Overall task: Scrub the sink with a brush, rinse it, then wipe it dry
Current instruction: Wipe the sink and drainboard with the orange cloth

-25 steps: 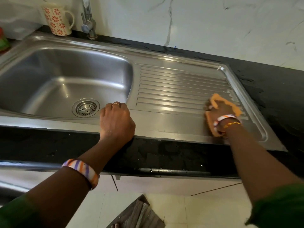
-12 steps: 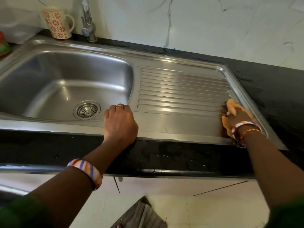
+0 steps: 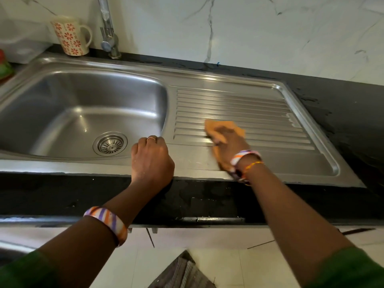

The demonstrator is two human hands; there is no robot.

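At centre frame the right hand (image 3: 227,145) is pressing an orange cloth (image 3: 223,126) flat onto the sink's (image 3: 324,161) ribbed drainboard while the left hand (image 3: 151,161), fingers curled, is bracing on the rim; wiping along the grooves should dry them best.

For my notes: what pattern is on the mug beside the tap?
Cream mug with red-orange flowers, seen in the head view.

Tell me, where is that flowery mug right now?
In the head view, the mug stands at the far left on the dark counter behind the sink, just left of the tap and against the marble wall.
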